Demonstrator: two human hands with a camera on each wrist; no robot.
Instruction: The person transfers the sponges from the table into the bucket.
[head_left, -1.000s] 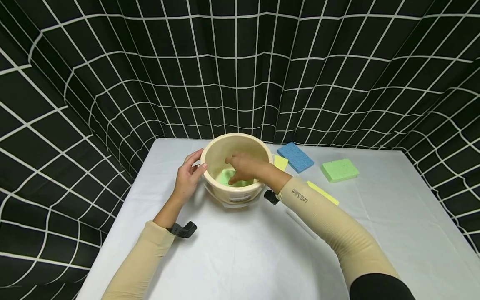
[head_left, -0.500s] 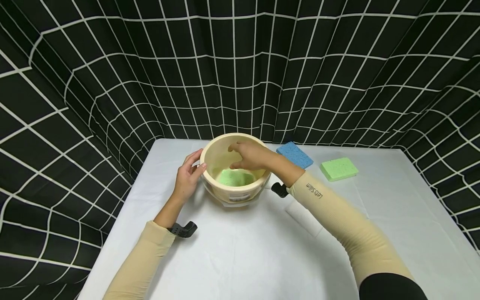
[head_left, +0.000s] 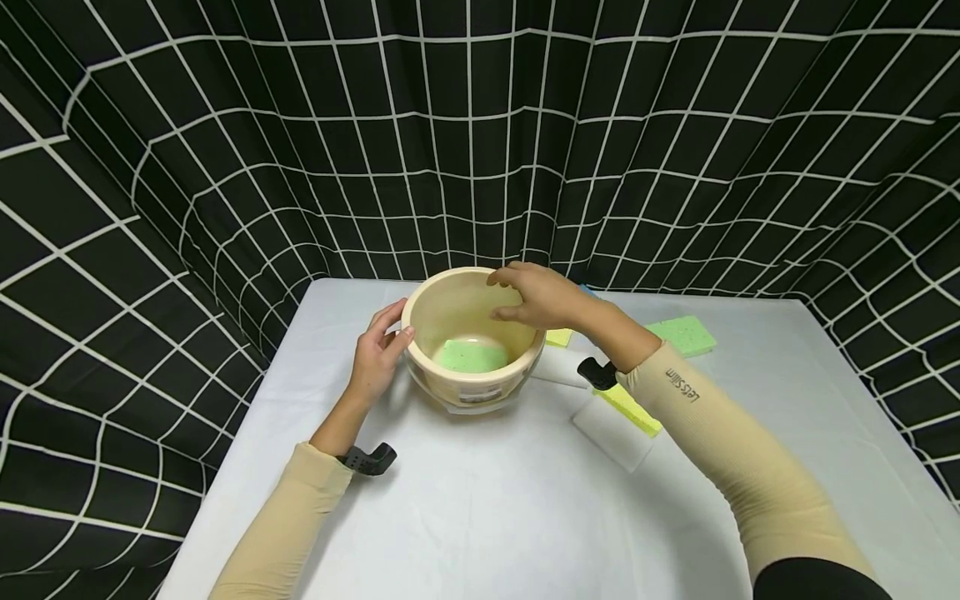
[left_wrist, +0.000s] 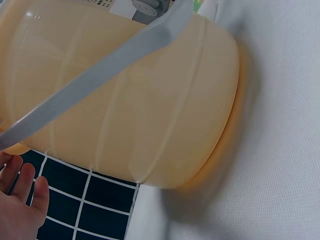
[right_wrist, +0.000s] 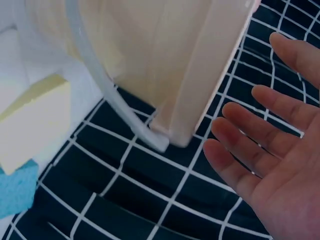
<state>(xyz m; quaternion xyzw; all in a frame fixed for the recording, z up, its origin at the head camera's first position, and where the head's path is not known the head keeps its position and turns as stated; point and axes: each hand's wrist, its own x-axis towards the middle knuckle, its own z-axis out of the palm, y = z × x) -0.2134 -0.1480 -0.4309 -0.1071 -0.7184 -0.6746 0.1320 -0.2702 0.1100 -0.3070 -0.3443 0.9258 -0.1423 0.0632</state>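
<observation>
L hand (head_left: 375, 354) touches rnd smooth plastic bucket (head_left: 450, 312), rect. grn sponge (head_left: 471, 357) inside.

Head view: above the bucket's (head_left: 453, 310) near side, facing forward and down, farthest off. Wrist views: tilted, close to its outer wall, left and right respectively. Both share the bucket and curtain (head_left: 472, 142) behind it.

A grey handle (left_wrist: 96, 77) crosses the cream bucket (left_wrist: 145, 105) near the left grip (left_wrist: 21, 200).

Curtained, studio-like booth: black grid-patterned curtains (head_left: 495, 83) around a white-covered table (head_left: 450, 508).
</observation>
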